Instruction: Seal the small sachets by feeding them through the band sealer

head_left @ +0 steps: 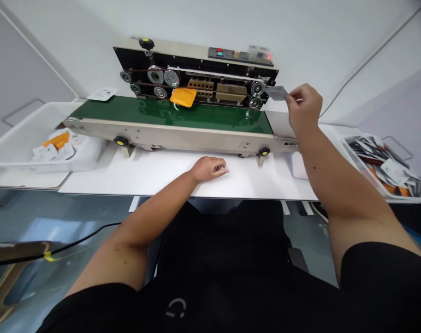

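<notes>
My right hand (303,108) pinches a small grey pouch (277,92) by its right end. The pouch's other end is at the rollers (256,89) on the right side of a band sealing machine (196,60). An orange pouch (183,97) hangs from the sealer's middle, above the green conveyor belt (217,118). Resting on the white table (155,175) in front of the conveyor, my left hand (209,169) is loosely curled with nothing visible in it.
A white bin (12,155) on the left holds white and orange pouches (56,145). Another bin (410,200) on the right is heaped with grey, white and orange pouches (387,164). A white pouch (102,94) lies at the conveyor's far left end. A cable (89,237) hangs at lower left.
</notes>
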`<state>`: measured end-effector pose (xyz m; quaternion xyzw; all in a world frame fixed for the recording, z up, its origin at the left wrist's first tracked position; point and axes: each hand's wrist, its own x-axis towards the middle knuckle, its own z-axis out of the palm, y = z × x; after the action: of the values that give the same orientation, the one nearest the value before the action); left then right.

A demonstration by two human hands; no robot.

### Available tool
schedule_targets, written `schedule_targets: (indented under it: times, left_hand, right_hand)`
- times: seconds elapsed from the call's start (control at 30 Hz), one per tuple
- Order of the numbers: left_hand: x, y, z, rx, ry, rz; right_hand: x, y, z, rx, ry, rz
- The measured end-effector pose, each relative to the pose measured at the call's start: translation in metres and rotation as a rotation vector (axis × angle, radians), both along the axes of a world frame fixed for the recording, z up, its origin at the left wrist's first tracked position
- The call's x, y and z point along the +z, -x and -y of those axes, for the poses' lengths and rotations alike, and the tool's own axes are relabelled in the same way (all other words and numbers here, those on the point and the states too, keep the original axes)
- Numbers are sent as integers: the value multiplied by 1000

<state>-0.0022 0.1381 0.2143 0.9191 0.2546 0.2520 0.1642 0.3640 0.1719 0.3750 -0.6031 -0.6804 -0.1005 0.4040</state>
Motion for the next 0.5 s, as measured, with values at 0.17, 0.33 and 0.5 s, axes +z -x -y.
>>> schedule_targets:
  times: [0.17, 0.33, 0.5]
  left_hand:
    - [1, 1, -1, -53, -30, -21]
    - [2, 0, 0, -82, -10, -28]
    - [5, 0, 2, -91, -4, -18]
  right_hand:
    - [-5, -9, -10, -65, -38, 89]
    - [-1, -22, -18, -125, 64, 389]
    - [1, -20, -34, -189, 175, 597]
